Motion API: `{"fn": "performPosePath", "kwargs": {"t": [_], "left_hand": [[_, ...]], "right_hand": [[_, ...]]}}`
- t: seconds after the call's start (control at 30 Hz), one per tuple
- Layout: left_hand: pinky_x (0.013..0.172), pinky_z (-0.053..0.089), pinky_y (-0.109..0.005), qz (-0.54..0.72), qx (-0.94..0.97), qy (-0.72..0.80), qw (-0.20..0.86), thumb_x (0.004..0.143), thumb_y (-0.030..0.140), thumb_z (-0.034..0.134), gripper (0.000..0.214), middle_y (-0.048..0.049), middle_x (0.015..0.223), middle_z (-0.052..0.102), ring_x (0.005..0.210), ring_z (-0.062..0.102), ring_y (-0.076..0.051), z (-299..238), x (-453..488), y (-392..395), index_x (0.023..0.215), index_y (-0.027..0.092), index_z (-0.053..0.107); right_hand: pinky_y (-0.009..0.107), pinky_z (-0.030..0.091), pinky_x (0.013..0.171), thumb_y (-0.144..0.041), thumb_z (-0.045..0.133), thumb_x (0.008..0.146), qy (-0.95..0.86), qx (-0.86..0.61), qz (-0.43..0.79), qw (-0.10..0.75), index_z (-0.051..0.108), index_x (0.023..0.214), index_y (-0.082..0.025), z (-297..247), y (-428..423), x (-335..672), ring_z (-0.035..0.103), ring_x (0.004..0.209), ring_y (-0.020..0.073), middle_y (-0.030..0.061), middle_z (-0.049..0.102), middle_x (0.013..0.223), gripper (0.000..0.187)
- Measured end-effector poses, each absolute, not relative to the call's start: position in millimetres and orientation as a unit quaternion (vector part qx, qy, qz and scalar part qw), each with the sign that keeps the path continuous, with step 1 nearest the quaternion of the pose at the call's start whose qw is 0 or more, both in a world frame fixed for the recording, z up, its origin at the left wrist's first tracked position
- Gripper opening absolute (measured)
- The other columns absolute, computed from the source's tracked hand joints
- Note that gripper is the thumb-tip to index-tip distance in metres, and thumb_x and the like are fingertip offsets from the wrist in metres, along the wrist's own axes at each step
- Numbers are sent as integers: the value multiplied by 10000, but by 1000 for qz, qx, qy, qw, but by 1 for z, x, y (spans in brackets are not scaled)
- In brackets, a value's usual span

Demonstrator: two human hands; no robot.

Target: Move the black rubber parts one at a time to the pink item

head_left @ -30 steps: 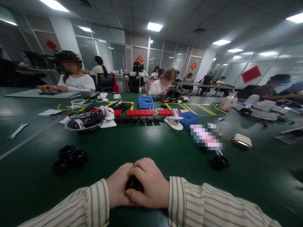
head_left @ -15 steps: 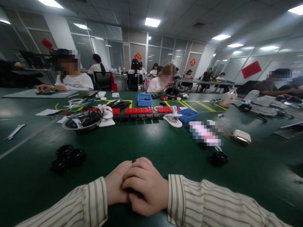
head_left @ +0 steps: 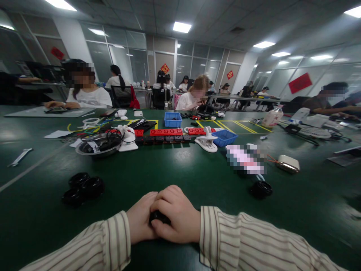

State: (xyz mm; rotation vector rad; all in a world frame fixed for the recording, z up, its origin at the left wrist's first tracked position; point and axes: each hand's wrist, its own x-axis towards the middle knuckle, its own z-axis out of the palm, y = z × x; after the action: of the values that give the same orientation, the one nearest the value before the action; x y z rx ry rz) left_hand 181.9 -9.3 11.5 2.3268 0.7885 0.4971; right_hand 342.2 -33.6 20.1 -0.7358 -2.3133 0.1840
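Close to the near edge of the table, my left hand (head_left: 140,218) and my right hand (head_left: 179,216) are closed together around a glossy black object (head_left: 160,217). Only a small part of it shows between the right thumb and fingers, so its full shape is hidden. The right hand lies partly over the left, covering most of the left fingers. On the left of the hands sits a cluster of 3 round, shiny black ring-like pieces (head_left: 91,187). Another black ring-like piece (head_left: 261,189) lies to the right, beside a blurred-out pink item (head_left: 245,159).
A metal bowl (head_left: 97,152) with dark parts and cables stands at mid-left, beside a white clip base (head_left: 128,139). Red and black socket strips (head_left: 166,132), a white clip (head_left: 207,142) and blue bins (head_left: 172,121) line the middle. A wrench (head_left: 20,157) lies far left. Co-workers sit beyond.
My right hand has shifted its grip slightly upward, with the thumb raised, and more of the black object shows between its fingers. Both hands stay together.
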Motion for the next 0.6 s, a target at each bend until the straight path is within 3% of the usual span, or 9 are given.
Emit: {"fn": "performPosePath", "kwargs": {"t": [0.17, 0.33, 0.47, 0.6], "left_hand": [[948, 411, -395, 187, 897, 279, 287, 578, 198, 624, 370, -40, 1002, 589, 988, 525, -242, 7, 181, -10, 945, 192, 577], [992, 383, -428, 197, 883, 290, 313, 604, 327, 683, 515, -67, 1157, 552, 1088, 490, -266, 3, 180, -9, 1077, 193, 531], [986, 385, -434, 197, 875, 294, 329, 638, 352, 664, 486, -70, 1129, 558, 1066, 502, -261, 6, 180, -8, 1072, 186, 518], [957, 401, -426, 186, 873, 305, 333, 628, 314, 651, 400, -53, 1018, 578, 973, 531, -241, 10, 180, -8, 992, 184, 548]], "right_hand": [[336, 375, 781, -257, 432, 719, -899, -231, 68, 366, 561, 863, -168, 22, -35, 342, 491, 819, 173, 56, 585, 875, 213], [351, 382, 799, -431, 405, 820, -876, -253, 62, 406, 553, 945, -149, 22, -36, 342, 488, 857, 187, 88, 572, 932, 342], [333, 384, 759, -532, 412, 835, -868, -293, 63, 396, 564, 894, -159, 20, -36, 343, 481, 815, 180, 74, 561, 870, 407], [330, 375, 758, -462, 493, 805, -879, -303, 63, 363, 561, 847, -172, 18, -34, 343, 475, 808, 173, 54, 551, 842, 301]]}}
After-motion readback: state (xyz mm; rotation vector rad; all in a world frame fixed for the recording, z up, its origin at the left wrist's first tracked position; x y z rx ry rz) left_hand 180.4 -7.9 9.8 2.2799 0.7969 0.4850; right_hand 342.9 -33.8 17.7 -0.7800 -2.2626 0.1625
